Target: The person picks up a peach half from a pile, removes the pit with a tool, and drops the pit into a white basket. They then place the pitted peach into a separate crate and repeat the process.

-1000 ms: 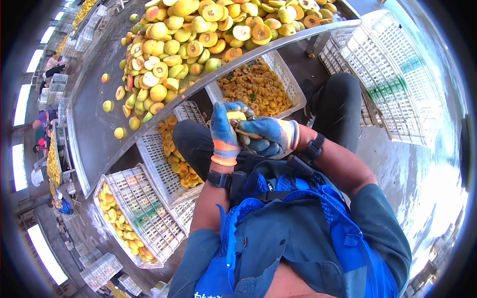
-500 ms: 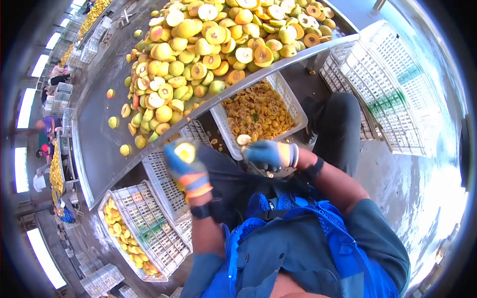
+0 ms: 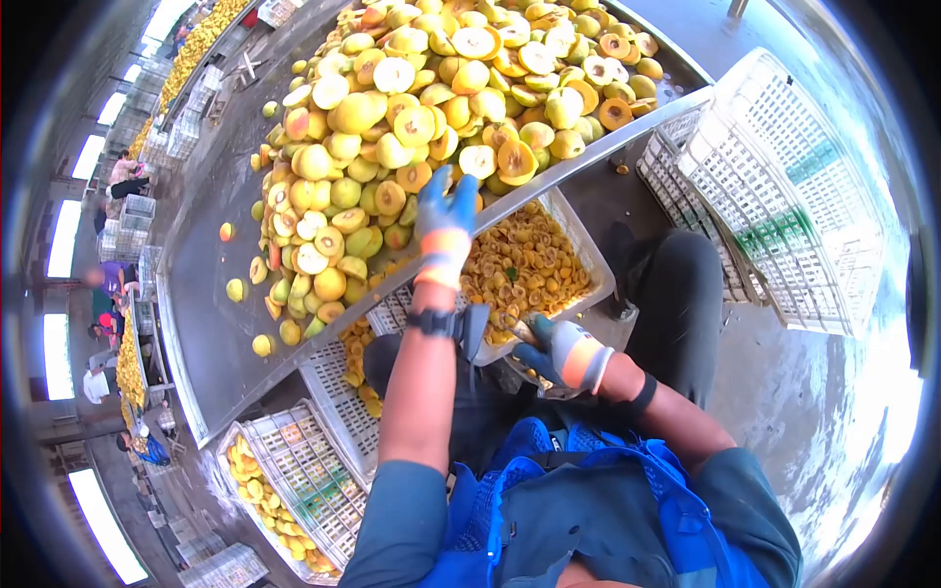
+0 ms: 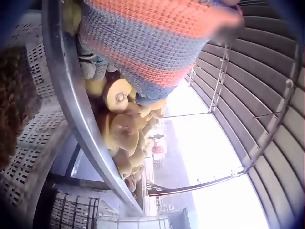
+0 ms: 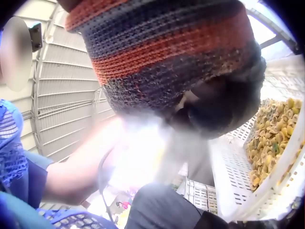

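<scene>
Yellow-green peaches, many cut in half, are heaped on the metal table. Over the near edge of the heap reaches my gloved left hand, its fingers spread right at the fruit. In the left wrist view, a cut peach half shows just past the glove. My gloved right hand is low beside the right knee, curled around a small brownish piece whose kind I cannot tell. Dark curled fingers fill the middle of the right wrist view and hide most of it.
Under the table edge stands a white crate of thin fruit pieces. Another crate with yellow fruit tilts at lower left. Stacked white crates lean at right. The raised metal rim runs between table and knees.
The hands were together on a peach, then parted, the left carrying a cut piece to the left. The left hand now holds no visible fruit and has reached forward to the heap.
</scene>
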Demonstrator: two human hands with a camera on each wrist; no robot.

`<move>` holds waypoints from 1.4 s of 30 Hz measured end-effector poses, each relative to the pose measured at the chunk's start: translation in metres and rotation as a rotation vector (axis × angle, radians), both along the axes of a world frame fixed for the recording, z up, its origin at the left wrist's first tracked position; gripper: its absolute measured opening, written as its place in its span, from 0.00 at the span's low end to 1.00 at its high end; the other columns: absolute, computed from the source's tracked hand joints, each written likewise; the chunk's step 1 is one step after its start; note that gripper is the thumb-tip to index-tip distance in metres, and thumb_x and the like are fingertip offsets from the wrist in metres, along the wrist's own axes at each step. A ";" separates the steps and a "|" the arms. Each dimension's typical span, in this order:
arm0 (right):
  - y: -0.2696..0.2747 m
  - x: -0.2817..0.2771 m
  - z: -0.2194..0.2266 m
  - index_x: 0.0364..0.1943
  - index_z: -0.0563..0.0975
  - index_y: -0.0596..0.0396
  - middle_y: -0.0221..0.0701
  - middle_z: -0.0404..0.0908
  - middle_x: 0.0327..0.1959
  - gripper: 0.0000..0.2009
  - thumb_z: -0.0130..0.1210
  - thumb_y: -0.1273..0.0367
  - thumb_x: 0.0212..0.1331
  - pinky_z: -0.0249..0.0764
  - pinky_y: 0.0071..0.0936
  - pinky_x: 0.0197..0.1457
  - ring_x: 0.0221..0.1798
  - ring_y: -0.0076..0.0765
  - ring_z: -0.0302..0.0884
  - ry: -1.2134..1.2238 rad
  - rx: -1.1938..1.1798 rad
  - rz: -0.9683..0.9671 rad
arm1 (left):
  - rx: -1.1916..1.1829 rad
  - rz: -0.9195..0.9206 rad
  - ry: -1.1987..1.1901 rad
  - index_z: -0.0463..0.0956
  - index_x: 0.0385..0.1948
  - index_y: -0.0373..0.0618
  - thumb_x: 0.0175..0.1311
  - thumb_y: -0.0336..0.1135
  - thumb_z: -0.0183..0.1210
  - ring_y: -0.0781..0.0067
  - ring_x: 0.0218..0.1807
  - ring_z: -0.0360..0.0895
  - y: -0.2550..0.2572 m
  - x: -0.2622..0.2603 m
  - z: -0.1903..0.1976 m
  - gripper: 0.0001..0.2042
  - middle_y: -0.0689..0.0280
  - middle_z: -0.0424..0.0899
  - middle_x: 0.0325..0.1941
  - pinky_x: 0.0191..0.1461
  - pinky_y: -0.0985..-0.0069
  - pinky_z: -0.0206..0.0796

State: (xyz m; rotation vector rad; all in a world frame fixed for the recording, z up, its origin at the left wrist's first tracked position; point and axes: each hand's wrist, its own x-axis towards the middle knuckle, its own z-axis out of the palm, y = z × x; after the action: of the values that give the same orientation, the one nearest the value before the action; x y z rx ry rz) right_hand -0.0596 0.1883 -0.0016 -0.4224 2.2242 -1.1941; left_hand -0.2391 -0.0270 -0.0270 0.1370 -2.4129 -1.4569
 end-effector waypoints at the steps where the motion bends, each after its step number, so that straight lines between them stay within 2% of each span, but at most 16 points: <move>1: 0.005 0.001 -0.001 0.50 0.76 0.59 0.54 0.85 0.34 0.21 0.61 0.55 0.67 0.78 0.52 0.41 0.40 0.67 0.84 -0.009 -0.016 -0.023 | -0.025 -0.015 -0.016 0.79 0.58 0.37 0.68 0.44 0.67 0.67 0.50 0.83 0.011 -0.020 -0.012 0.23 0.57 0.88 0.46 0.53 0.68 0.77; 3: 0.014 0.002 -0.005 0.45 0.75 0.59 0.53 0.84 0.30 0.19 0.61 0.56 0.67 0.77 0.53 0.37 0.35 0.67 0.84 0.051 -0.044 -0.081 | -0.131 0.148 -0.193 0.83 0.50 0.36 0.61 0.47 0.70 0.44 0.52 0.83 0.042 -0.028 0.017 0.23 0.44 0.86 0.50 0.58 0.59 0.73; 7: 0.020 0.001 -0.011 0.45 0.75 0.59 0.53 0.84 0.31 0.18 0.61 0.57 0.68 0.77 0.49 0.37 0.35 0.64 0.84 0.081 -0.095 -0.186 | -0.014 0.219 0.042 0.76 0.49 0.36 0.60 0.37 0.73 0.66 0.46 0.80 0.041 -0.034 -0.008 0.21 0.57 0.83 0.47 0.56 0.68 0.73; 8: 0.020 -0.002 -0.006 0.45 0.75 0.60 0.52 0.84 0.31 0.17 0.61 0.58 0.68 0.77 0.48 0.37 0.35 0.63 0.85 0.063 -0.133 -0.210 | 0.378 0.136 0.123 0.72 0.47 0.39 0.59 0.31 0.71 0.68 0.47 0.80 0.041 -0.030 -0.006 0.19 0.58 0.81 0.48 0.56 0.71 0.73; 9: 0.020 -0.005 0.000 0.45 0.75 0.60 0.52 0.84 0.31 0.17 0.62 0.58 0.69 0.77 0.47 0.37 0.35 0.62 0.85 0.046 -0.171 -0.232 | 0.372 0.185 0.096 0.70 0.49 0.42 0.61 0.29 0.67 0.67 0.46 0.82 0.036 -0.020 -0.004 0.17 0.58 0.80 0.48 0.53 0.70 0.77; 11: 0.022 -0.019 0.033 0.46 0.75 0.62 0.52 0.83 0.33 0.15 0.58 0.62 0.73 0.76 0.45 0.36 0.37 0.61 0.85 -0.004 -0.272 -0.205 | 0.984 0.081 0.026 0.68 0.48 0.45 0.63 0.28 0.62 0.63 0.44 0.84 0.033 0.022 0.029 0.14 0.58 0.80 0.49 0.48 0.65 0.81; 13: 0.012 -0.026 0.039 0.46 0.75 0.62 0.53 0.83 0.33 0.13 0.56 0.63 0.74 0.75 0.46 0.36 0.37 0.63 0.84 0.153 -0.385 -0.219 | 1.040 -0.024 0.065 0.66 0.53 0.48 0.65 0.31 0.59 0.59 0.39 0.84 0.021 0.058 0.034 0.17 0.58 0.81 0.45 0.41 0.64 0.82; 17: -0.014 -0.035 0.055 0.46 0.75 0.61 0.53 0.83 0.30 0.13 0.56 0.63 0.74 0.75 0.50 0.34 0.36 0.66 0.84 0.234 -0.451 -0.174 | 1.481 -0.093 -0.038 0.76 0.56 0.43 0.72 0.49 0.53 0.56 0.42 0.84 0.017 0.122 0.061 0.21 0.57 0.84 0.45 0.47 0.60 0.79; 22: -0.032 -0.032 0.066 0.45 0.75 0.60 0.53 0.83 0.28 0.14 0.56 0.60 0.74 0.76 0.51 0.33 0.34 0.65 0.84 0.256 -0.283 -0.058 | 1.207 -0.085 -0.026 0.73 0.61 0.42 0.78 0.48 0.48 0.58 0.54 0.82 0.015 0.166 0.066 0.21 0.55 0.83 0.53 0.62 0.61 0.76; 25: -0.035 -0.024 0.074 0.47 0.76 0.61 0.52 0.83 0.31 0.13 0.56 0.62 0.75 0.75 0.47 0.36 0.37 0.64 0.84 0.166 -0.254 -0.047 | 1.189 -0.061 -0.030 0.73 0.60 0.42 0.81 0.45 0.45 0.68 0.55 0.78 0.020 0.179 0.081 0.19 0.59 0.80 0.55 0.63 0.69 0.72; 28: -0.039 -0.015 0.070 0.46 0.75 0.60 0.53 0.83 0.29 0.14 0.56 0.61 0.74 0.76 0.49 0.35 0.36 0.64 0.84 0.215 -0.314 -0.074 | 1.108 0.041 -0.050 0.73 0.61 0.42 0.82 0.49 0.45 0.70 0.51 0.79 0.023 0.184 0.085 0.21 0.61 0.80 0.52 0.61 0.70 0.72; 31: -0.042 -0.011 0.066 0.46 0.76 0.61 0.54 0.83 0.29 0.15 0.56 0.60 0.74 0.76 0.50 0.35 0.36 0.65 0.84 0.193 -0.323 -0.084 | 0.849 -0.043 -0.021 0.73 0.62 0.42 0.80 0.54 0.46 0.67 0.53 0.80 0.014 0.189 0.067 0.25 0.60 0.82 0.49 0.62 0.67 0.72; 32: -0.042 -0.010 0.066 0.46 0.76 0.61 0.54 0.83 0.30 0.15 0.55 0.59 0.75 0.76 0.50 0.36 0.37 0.66 0.84 0.185 -0.303 -0.064 | 1.036 0.017 -0.037 0.74 0.60 0.42 0.80 0.54 0.47 0.68 0.50 0.80 0.017 0.190 0.066 0.24 0.61 0.83 0.46 0.58 0.68 0.74; 35: -0.042 -0.009 0.062 0.50 0.77 0.61 0.55 0.84 0.31 0.16 0.53 0.59 0.76 0.78 0.51 0.39 0.38 0.66 0.85 0.137 -0.247 -0.020 | 0.987 0.090 -0.063 0.76 0.54 0.43 0.82 0.48 0.44 0.73 0.44 0.80 0.024 0.193 0.071 0.19 0.64 0.80 0.43 0.52 0.73 0.75; 39: -0.052 -0.001 0.038 0.60 0.75 0.61 0.57 0.84 0.33 0.21 0.50 0.58 0.76 0.80 0.51 0.42 0.39 0.66 0.85 0.178 -0.562 -0.097 | 1.219 0.104 -0.050 0.75 0.48 0.42 0.78 0.54 0.49 0.64 0.43 0.81 0.033 0.193 0.068 0.21 0.60 0.81 0.41 0.51 0.67 0.77; 42: -0.044 -0.005 0.056 0.66 0.71 0.61 0.56 0.85 0.35 0.24 0.49 0.58 0.76 0.80 0.50 0.41 0.39 0.64 0.86 0.128 -0.424 -0.020 | 1.246 0.152 -0.075 0.75 0.43 0.43 0.78 0.56 0.49 0.63 0.41 0.81 0.038 0.195 0.073 0.22 0.60 0.81 0.38 0.48 0.67 0.77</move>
State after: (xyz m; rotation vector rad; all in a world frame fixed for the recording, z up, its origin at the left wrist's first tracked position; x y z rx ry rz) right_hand -0.0643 0.1443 0.0542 -0.6600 2.0741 -1.6973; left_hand -0.0445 0.0107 0.0456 0.6160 -1.1417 -2.6235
